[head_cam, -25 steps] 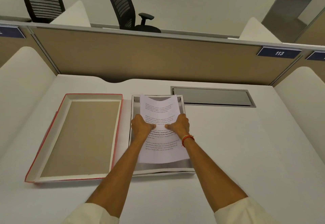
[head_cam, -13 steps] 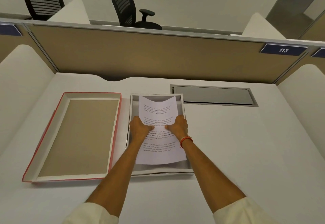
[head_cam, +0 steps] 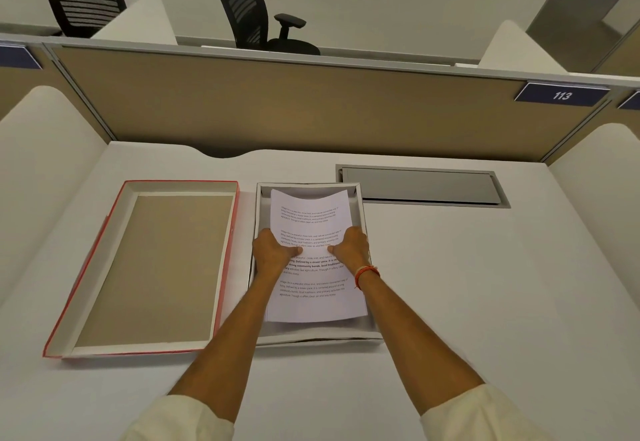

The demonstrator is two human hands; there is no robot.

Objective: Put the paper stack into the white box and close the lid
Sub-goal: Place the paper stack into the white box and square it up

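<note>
The paper stack (head_cam: 311, 219), white sheets with printed text, hangs just inside the open white box (head_cam: 362, 212) at the middle of the desk, its far end curved upward. My left hand (head_cam: 272, 250) grips the stack's left edge and my right hand (head_cam: 351, 246) grips its right edge, thumbs on top. The lid (head_cam: 156, 267), red-edged with a brown inside, lies upside down on the desk directly left of the box.
A grey cable hatch (head_cam: 420, 186) is set into the desk behind and right of the box. A tan partition (head_cam: 294, 108) closes the back; white side panels flank the desk. Two black chairs stand beyond the partition.
Both hands have lowered the paper stack further into the white box. The lid has not moved.
</note>
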